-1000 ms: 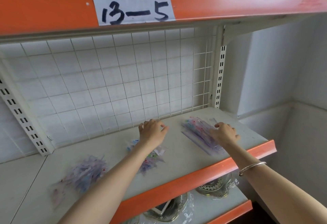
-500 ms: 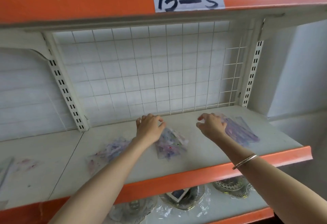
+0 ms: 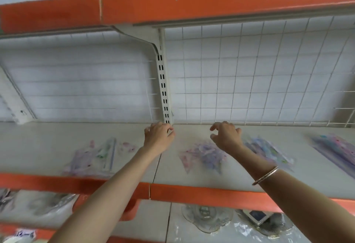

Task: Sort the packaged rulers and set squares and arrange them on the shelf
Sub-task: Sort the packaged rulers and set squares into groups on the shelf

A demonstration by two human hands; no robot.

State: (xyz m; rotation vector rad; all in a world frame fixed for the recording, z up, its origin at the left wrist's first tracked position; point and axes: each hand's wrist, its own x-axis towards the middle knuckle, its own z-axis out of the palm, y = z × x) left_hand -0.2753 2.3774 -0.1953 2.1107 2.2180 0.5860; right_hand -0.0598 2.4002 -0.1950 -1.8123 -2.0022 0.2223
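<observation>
Several piles of clear-packed pastel rulers and set squares lie on the white shelf (image 3: 44, 146). One pile (image 3: 96, 156) is at the left and a triangular pile (image 3: 203, 156) sits in the middle. A third pile (image 3: 269, 152) lies partly behind my right forearm, and a long pile (image 3: 336, 146) is at the far right. My left hand (image 3: 158, 137) hovers near the foot of the slotted upright with its fingers loosely curled, holding nothing. My right hand (image 3: 226, 137) hangs above the middle pile with its fingers spread, holding nothing. The frame is motion-blurred.
The slotted upright (image 3: 163, 89) and a wire grid (image 3: 259, 73) close off the back. An orange-edged upper shelf (image 3: 192, 2) hangs overhead. Below the orange front lip (image 3: 201, 192), a lower shelf holds wrapped glass dishes (image 3: 207, 219) and bagged items (image 3: 48, 204).
The view has swung to the left along the shelf. Both hands have come off the piles they touched and moved left, and they now hover with nothing in them.
</observation>
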